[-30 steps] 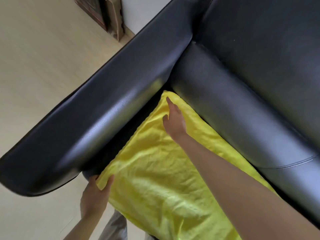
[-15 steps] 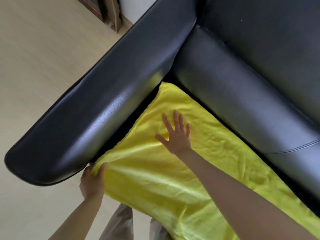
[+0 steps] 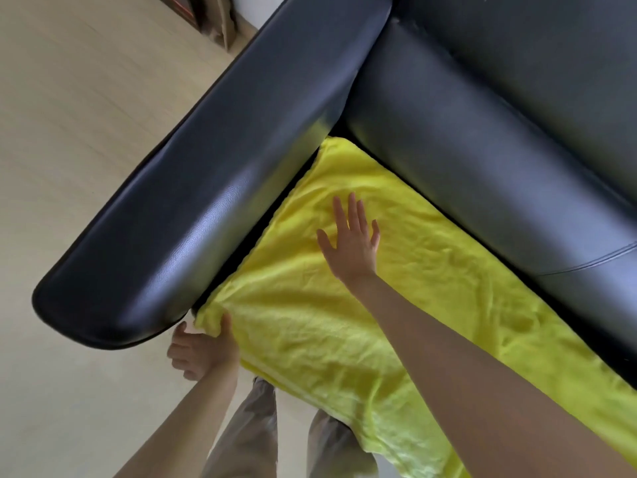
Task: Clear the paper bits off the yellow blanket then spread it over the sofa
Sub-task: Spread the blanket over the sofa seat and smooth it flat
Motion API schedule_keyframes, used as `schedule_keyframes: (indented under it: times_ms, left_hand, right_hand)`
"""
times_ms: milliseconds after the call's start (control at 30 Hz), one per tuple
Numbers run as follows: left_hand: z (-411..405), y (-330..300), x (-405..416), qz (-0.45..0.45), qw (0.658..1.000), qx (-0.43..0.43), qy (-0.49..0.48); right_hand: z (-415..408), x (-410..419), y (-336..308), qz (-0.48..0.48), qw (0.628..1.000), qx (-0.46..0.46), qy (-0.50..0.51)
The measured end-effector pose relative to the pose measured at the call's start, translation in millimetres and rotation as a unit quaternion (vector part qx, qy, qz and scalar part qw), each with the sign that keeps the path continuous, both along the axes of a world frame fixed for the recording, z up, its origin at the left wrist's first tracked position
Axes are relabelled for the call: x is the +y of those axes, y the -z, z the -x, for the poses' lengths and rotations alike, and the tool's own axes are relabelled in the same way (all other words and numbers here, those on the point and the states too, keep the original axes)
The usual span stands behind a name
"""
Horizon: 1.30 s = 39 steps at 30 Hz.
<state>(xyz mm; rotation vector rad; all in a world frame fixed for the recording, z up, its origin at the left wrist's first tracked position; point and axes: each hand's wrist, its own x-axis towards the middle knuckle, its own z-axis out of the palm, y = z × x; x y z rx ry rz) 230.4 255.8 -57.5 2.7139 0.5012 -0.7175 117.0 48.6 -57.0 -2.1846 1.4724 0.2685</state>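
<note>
The right hand (image 3: 350, 241) has drawn back from the far corner of the yellow blanket (image 3: 344, 332), where 1 second ago its fingers pointed into the gap by the sofa (image 3: 206, 215) armrest. It now lies flat with fingers spread, nearer the middle of the frame. The left hand (image 3: 203, 350) has shifted along the front corner and pinches it with the thumb on top. More blanket shows, lying flatter toward the lower right.

Right arm stretched forward, right hand (image 3: 350, 241) palm down with fingers straight and spread, thumb out to its left, left arm reaching forward lower down, left hand (image 3: 203, 350) with thumb up and fingers curled, pinching cloth at its thumb side
</note>
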Motion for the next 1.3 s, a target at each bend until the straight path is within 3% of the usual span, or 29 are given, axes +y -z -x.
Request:
schedule_keyframes:
  times_ms: [67, 133, 233, 333, 500, 633, 1033, 1200, 1300]
  left_hand:
    - [22.3, -9.8, -6.0, 0.002, 0.997, -0.025, 0.073]
    - [47.8, -15.9, -7.3, 0.045, 0.976, -0.029, 0.210]
    - [80.1, -20.4, -11.7, 0.095, 0.912, 0.063, 0.394]
    - [85.4, -17.9, -21.0, 0.089, 0.863, 0.129, 0.480]
    - [67.6, -11.7, -42.0, 0.008, 0.845, 0.177, 0.504]
    - [56.1, -12.5, -52.6, -0.024, 0.845, 0.193, 0.498]
    - [81.4, -22.8, -59.3, -0.062, 0.844, 0.095, 0.525]
    - [143.6, -31.9, -73.9, -0.010, 0.761, -0.008, 0.649]
    - [203.8, -37.8, -80.1, 0.021, 0.713, -0.011, 0.701]
  right_hand:
    - [8.8, 18.1, -1.7, 0.025, 1.000, -0.016, 0.007]
    - [20.6, 35.6, -2.8, 0.045, 0.999, -0.022, 0.016]
    - [47.3, 57.2, -3.5, 0.051, 0.998, -0.002, 0.046]
    - [75.6, 73.4, -5.1, 0.054, 0.994, 0.019, 0.094]
    - [127.9, 83.2, -2.7, 0.038, 0.979, 0.059, 0.190]
    - [151.1, 77.6, 0.3, -0.001, 0.981, 0.052, 0.189]
    - [167.2, 61.7, -10.0, -0.059, 0.982, 0.007, 0.177]
    - [211.7, 56.8, -18.0, 0.025, 0.983, -0.074, 0.167]
    - [251.1, 69.7, -22.5, 0.054, 0.979, -0.076, 0.181]
